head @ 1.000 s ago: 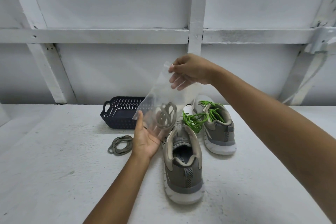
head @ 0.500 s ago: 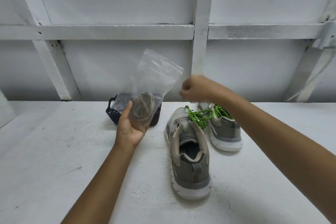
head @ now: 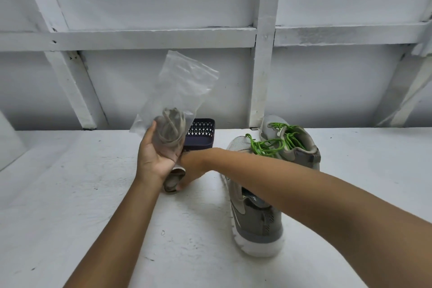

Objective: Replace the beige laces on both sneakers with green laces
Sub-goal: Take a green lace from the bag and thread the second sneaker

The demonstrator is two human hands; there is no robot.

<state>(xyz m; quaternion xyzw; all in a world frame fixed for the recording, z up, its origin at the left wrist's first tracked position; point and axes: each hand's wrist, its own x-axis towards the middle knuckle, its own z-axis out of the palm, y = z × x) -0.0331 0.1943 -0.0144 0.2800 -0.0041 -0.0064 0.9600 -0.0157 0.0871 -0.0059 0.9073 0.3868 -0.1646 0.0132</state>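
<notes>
My left hand (head: 153,159) holds up a clear plastic bag (head: 184,82) with a coiled beige lace (head: 170,128) inside, gripping it at the bottom. My right hand (head: 194,168) reaches across under the left one and grips a second coiled beige lace (head: 172,182) on the white table; the left hand partly hides it. Two grey sneakers stand to the right, the near one (head: 257,224) heel toward me, the far one (head: 301,147) behind it. Bright green laces (head: 268,147) run through both and lie loose between them.
A dark blue perforated basket (head: 201,133) sits at the back of the white table (head: 70,194), just behind my left hand. A white wall with crossed beams (head: 264,65) rises behind the table.
My right hand let go of the bag's top and dropped down and left to the loose beige lace on the table. My left hand keeps the bag raised; the view shifted left.
</notes>
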